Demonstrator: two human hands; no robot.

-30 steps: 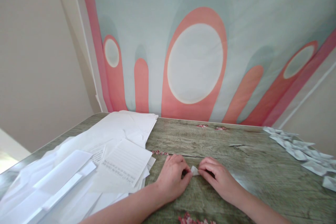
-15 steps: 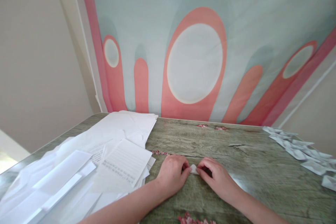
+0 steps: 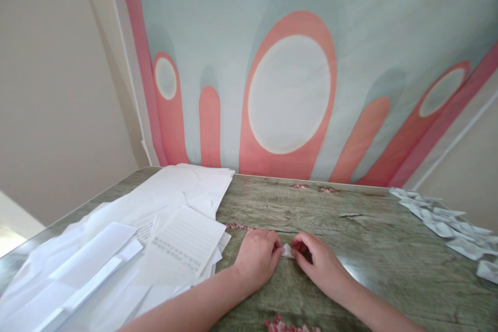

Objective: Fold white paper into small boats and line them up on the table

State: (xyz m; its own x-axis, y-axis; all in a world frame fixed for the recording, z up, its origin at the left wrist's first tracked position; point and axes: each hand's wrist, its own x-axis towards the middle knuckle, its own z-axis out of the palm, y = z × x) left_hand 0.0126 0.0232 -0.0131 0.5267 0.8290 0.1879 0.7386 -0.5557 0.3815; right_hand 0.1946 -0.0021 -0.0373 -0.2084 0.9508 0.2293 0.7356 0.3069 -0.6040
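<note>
Between my two hands is a small folded piece of white paper (image 3: pixel 287 251), its tip pointing away from me. My left hand (image 3: pixel 258 257) pinches the paper's left side between thumb and fingers. On the other side, my right hand (image 3: pixel 316 258) has its thumb and index finger curled at the paper's right edge. Parts of the paper are hidden behind the fingertips. Both wrists rest low over the wood-patterned table (image 3: pixel 373 249).
On the left lies a spread pile of white paper sheets (image 3: pixel 155 187), with a lined, printed sheet (image 3: pixel 187 241) and folded strips (image 3: pixel 93 254) on top. Several folded white paper pieces (image 3: pixel 447 223) lie in a row at the right. A patterned wall (image 3: pixel 218 21) stands behind the table.
My right hand's index finger has lifted slightly, and the gap between its thumb and finger looks a little wider. My left hand and the paper stay nearly in place.
</note>
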